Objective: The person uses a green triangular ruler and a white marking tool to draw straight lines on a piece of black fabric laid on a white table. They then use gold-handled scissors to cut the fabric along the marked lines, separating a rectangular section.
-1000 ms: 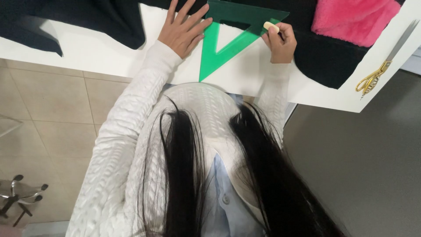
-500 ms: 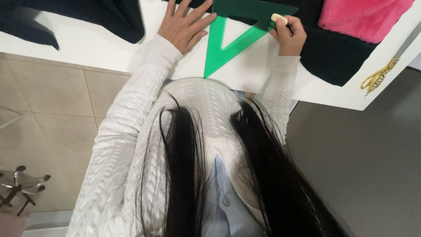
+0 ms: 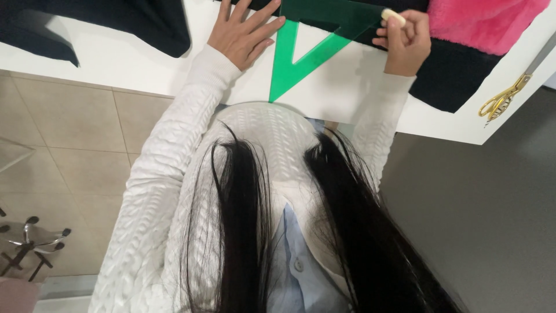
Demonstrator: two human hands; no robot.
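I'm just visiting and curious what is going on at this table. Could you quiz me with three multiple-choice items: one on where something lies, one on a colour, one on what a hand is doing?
1. Where do the gold scissors lie?
A. near the table's right edge
B. under the left hand
C. on the floor

2. What colour is the triangle ruler?
A. red
B. green
C. white

3. How is the left hand?
A. closed in a fist
B. holding scissors
C. spread flat, touching the ruler

Answers: 1 A, they rest on the white table at the right; 2 B, it is see-through green; 3 C, its fingers are splayed, while the right hand pinches a pale chalk piece.
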